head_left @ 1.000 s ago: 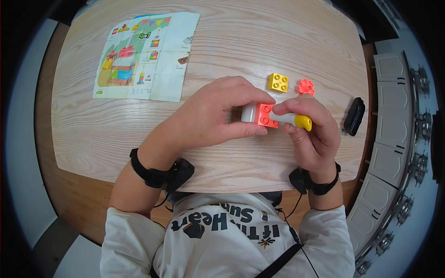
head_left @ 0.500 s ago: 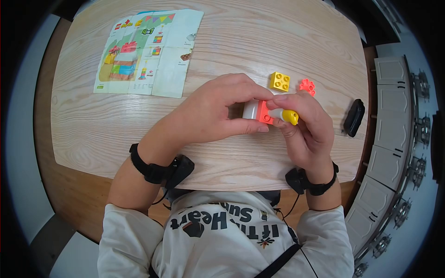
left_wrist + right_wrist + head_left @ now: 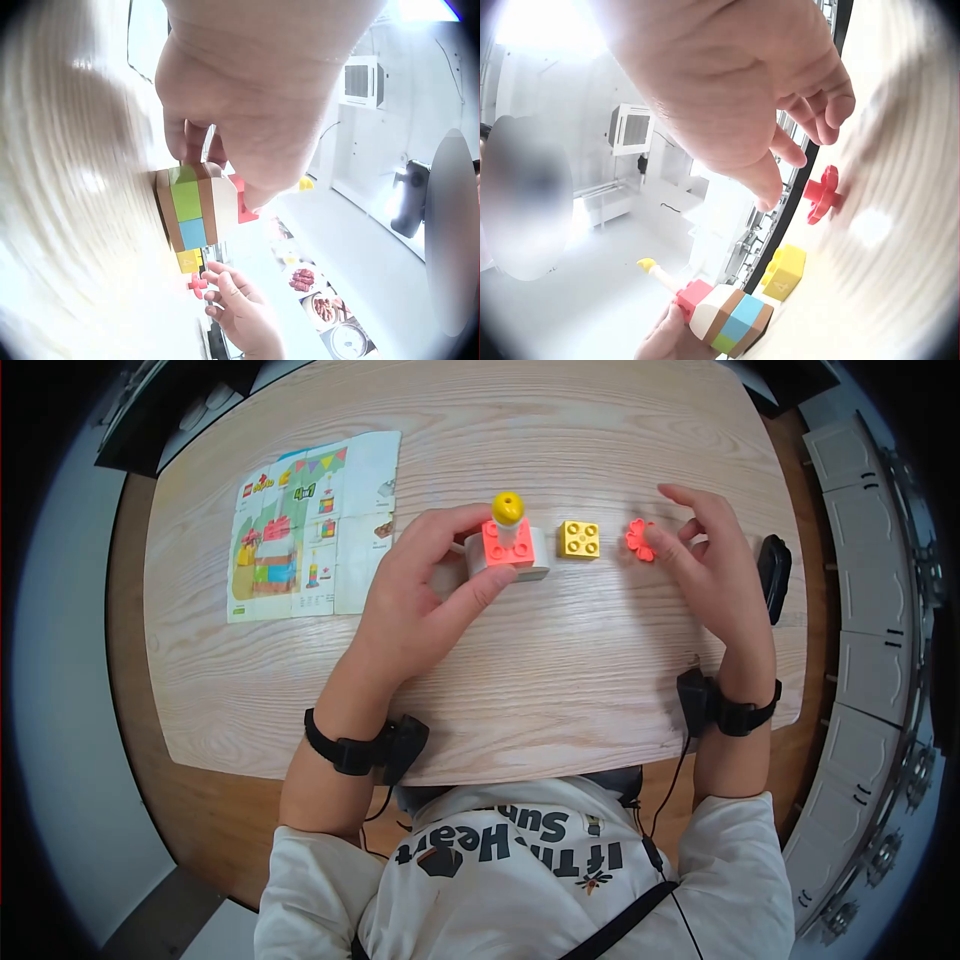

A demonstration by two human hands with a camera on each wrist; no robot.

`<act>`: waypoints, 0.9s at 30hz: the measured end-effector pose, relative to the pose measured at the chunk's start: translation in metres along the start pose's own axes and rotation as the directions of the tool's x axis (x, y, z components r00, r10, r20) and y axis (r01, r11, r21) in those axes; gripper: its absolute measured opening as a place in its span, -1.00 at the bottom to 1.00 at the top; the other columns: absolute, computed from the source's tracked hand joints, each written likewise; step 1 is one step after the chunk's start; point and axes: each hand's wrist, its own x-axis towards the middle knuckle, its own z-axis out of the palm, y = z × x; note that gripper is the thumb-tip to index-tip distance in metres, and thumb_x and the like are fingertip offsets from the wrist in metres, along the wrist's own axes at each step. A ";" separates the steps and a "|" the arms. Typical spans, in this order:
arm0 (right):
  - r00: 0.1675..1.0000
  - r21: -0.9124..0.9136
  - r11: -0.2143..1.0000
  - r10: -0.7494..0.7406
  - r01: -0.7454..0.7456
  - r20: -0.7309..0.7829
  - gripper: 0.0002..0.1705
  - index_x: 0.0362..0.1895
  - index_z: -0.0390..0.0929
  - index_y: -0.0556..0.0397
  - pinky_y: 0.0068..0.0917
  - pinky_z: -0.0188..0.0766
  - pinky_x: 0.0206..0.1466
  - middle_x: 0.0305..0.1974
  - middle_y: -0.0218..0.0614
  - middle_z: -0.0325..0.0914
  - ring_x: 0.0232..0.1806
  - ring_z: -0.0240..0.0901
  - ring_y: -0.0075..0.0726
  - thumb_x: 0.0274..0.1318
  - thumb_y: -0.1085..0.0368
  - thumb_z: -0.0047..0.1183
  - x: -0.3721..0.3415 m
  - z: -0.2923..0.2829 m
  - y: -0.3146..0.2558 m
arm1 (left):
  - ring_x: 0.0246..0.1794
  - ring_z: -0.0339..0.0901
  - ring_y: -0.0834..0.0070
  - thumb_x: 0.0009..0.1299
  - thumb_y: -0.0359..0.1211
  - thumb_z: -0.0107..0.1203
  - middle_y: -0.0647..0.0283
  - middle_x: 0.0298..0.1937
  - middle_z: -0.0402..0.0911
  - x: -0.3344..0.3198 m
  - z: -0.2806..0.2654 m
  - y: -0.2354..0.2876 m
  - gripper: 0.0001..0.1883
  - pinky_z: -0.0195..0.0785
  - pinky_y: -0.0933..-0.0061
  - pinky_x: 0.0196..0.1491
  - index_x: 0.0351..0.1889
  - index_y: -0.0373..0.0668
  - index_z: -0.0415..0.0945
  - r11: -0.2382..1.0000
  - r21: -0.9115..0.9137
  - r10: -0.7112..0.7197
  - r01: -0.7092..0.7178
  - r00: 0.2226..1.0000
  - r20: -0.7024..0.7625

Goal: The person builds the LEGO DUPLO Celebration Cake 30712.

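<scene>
My left hand (image 3: 412,595) grips the layered block stack, its thumb and fingers around the coral brick (image 3: 509,548) on top. A white candle piece with a yellow tip (image 3: 507,508) stands upright on that brick. Below it, the left wrist view shows a white layer (image 3: 224,206), brown layers, and green (image 3: 185,196) and blue (image 3: 193,233) bricks. My right hand (image 3: 716,565) hovers by the coral flower piece (image 3: 634,541), fingers loosely bent and apart, holding nothing. Between the stack and the flower sits a yellow brick (image 3: 579,540), marked 4 in the right wrist view.
A printed instruction sheet (image 3: 350,565) lies on the left part of the wooden table (image 3: 560,690). At the right, a black case (image 3: 774,578) lies near the table edge, beside my right hand.
The stack has been turned upright and moved left in my left hand. My right hand has let go of the candle piece and moved right to the flower.
</scene>
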 end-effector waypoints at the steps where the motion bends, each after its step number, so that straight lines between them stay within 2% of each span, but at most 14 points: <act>1: 0.999 -0.017 1.000 0.016 -0.016 0.035 -0.43 0.29 0.62 0.08 -0.43 0.49 -0.06 0.03 -0.27 0.55 -0.13 0.41 -0.37 0.25 0.17 0.42 -0.001 0.000 0.003 | 0.14 0.52 0.48 0.50 -0.35 0.36 0.24 0.23 0.63 -0.001 0.001 0.000 -0.49 0.40 0.40 0.21 0.37 -0.24 0.48 1.000 -0.006 -0.018 0.018 1.000 -0.011; 4: 0.989 0.001 0.999 -0.033 0.033 0.142 -0.44 0.28 0.62 0.11 -0.36 0.51 -0.01 0.02 -0.22 0.54 -0.11 0.45 -0.28 0.27 0.17 0.41 -0.005 -0.002 -0.006 | 0.11 0.61 0.34 0.47 -0.33 0.39 0.12 0.15 0.66 0.001 0.004 0.007 -0.50 0.48 0.32 0.18 0.33 -0.25 0.53 0.989 -0.120 -0.101 0.091 0.992 -0.075; 7: 0.979 -0.006 1.000 -0.012 0.014 0.206 -0.51 0.24 0.63 0.11 -0.33 0.52 0.05 0.04 -0.18 0.55 -0.07 0.51 -0.22 0.29 0.21 0.38 -0.005 -0.004 -0.003 | 0.13 0.60 0.36 0.48 -0.31 0.39 0.13 0.15 0.67 0.001 0.002 0.000 -0.52 0.48 0.33 0.17 0.31 -0.22 0.55 0.993 -0.075 -0.097 0.090 0.992 -0.085; 10: 0.980 0.019 0.998 0.058 -0.063 0.192 -0.58 0.18 0.65 0.11 -0.31 0.54 0.07 0.02 -0.16 0.58 -0.07 0.57 -0.16 0.29 0.28 0.35 -0.003 0.000 -0.006 | 0.14 0.60 0.37 0.47 -0.31 0.40 0.15 0.14 0.67 0.001 0.002 -0.003 -0.52 0.48 0.34 0.17 0.30 -0.21 0.55 0.998 -0.029 -0.058 0.056 0.993 -0.098; 13: 0.983 -0.040 0.999 0.007 0.000 0.183 -0.61 0.18 0.67 0.09 -0.47 0.50 0.01 -0.05 -0.27 0.57 -0.12 0.50 -0.39 0.30 0.33 0.36 -0.002 0.002 -0.001 | 0.15 0.59 0.37 0.45 -0.33 0.41 0.16 0.14 0.66 0.002 0.002 -0.001 -0.52 0.48 0.34 0.18 0.29 -0.21 0.56 0.998 0.004 -0.062 0.063 0.993 -0.100; 16: 0.981 -0.025 0.998 0.054 -0.051 0.185 -0.62 0.17 0.66 0.11 -0.50 0.51 -0.01 -0.04 -0.30 0.62 -0.15 0.52 -0.43 0.30 0.36 0.35 -0.001 0.001 -0.006 | 0.25 0.52 0.47 0.49 -0.41 0.37 0.19 0.36 0.61 0.001 -0.001 0.000 -0.48 0.41 0.37 0.27 0.37 -0.23 0.47 0.994 -0.001 -0.113 0.113 0.993 -0.044; 19: 0.996 0.224 0.973 -0.075 0.064 0.045 -0.66 0.12 0.66 0.14 -0.50 0.53 -0.13 -0.10 -0.30 0.63 -0.20 0.54 -0.47 0.28 0.41 0.33 -0.002 0.010 -0.008 | 0.21 0.51 0.48 0.48 -0.39 0.38 0.23 0.30 0.62 0.001 0.001 -0.001 -0.46 0.40 0.39 0.26 0.38 -0.23 0.47 0.992 -0.011 -0.130 0.130 0.990 -0.054; 22: 0.997 0.348 0.937 -0.056 0.033 0.058 -0.62 0.14 0.63 0.15 -0.60 0.47 -0.22 -0.11 -0.35 0.62 -0.24 0.48 -0.65 0.26 0.46 0.34 -0.004 0.015 -0.019 | 0.11 0.49 0.51 0.46 -0.34 0.41 0.28 0.17 0.62 0.002 0.002 0.004 -0.44 0.39 0.42 0.21 0.36 -0.23 0.47 0.977 0.013 -0.211 0.212 0.977 -0.033; 25: 0.989 0.451 0.888 0.025 -0.088 0.143 -0.61 0.16 0.59 0.14 -0.62 0.45 -0.28 -0.06 -0.35 0.60 -0.24 0.51 -0.71 0.26 0.51 0.32 -0.007 0.022 -0.023 | 0.00 0.44 0.51 0.44 -0.29 0.43 0.31 0.05 0.59 0.003 0.001 0.007 -0.44 0.37 0.45 0.15 0.33 -0.22 0.48 0.975 0.070 -0.212 0.212 0.977 -0.018; 27: 0.988 0.519 0.848 0.037 -0.110 0.149 -0.64 0.15 0.58 0.14 -0.61 0.49 -0.22 -0.01 -0.33 0.56 -0.19 0.54 -0.65 0.29 0.53 0.28 -0.008 0.030 -0.024 | -0.02 0.43 0.51 0.43 -0.28 0.43 0.30 0.02 0.58 0.002 0.001 0.005 -0.46 0.37 0.45 0.13 0.30 -0.22 0.49 0.974 0.064 -0.216 0.216 0.976 -0.018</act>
